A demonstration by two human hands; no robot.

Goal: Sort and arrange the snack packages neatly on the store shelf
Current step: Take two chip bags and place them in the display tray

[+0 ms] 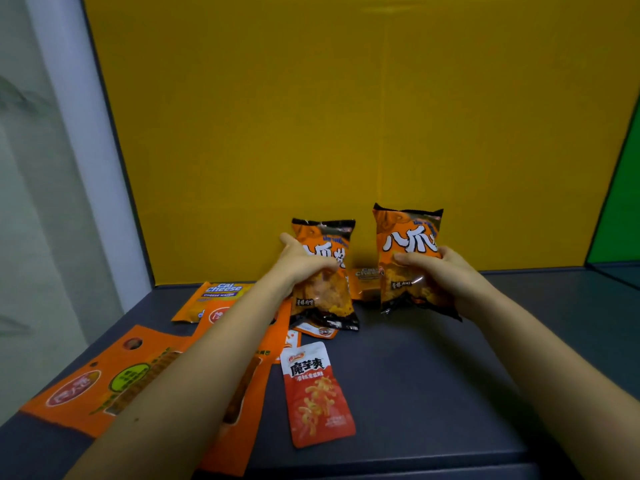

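We are holding two matching orange-and-black puffed bags upright at the far side of the shelf (433,358), close to the yellow back panel (346,116). Our left hand (304,263) is gripping the left bag (323,299) around its middle, and our right hand (446,271) is grasping the right bag (408,233) the same way, fingers (408,259) curled across the front. A small cheese pack (365,282) is lying between the two bags. The unsorted packages are lying on the left and near parts of the shelf: a cheese wafer pack (218,296), flat orange pouches (104,379) under our left forearm, and a red sachet (317,400) near the middle. We are judging the main risk to be toppling, since these bags look air-filled and light, with narrow crimped bottoms. The left one is sitting over the edge of a small orange packet (322,331), which gives it uneven footing (whether the right bag's bottom is touching the shelf, we cannot tell). Letting go abruptly could tip either one forward. Squeezing harder could crush the contents, and our left forearm could drag the flat pouches toward the near edge.
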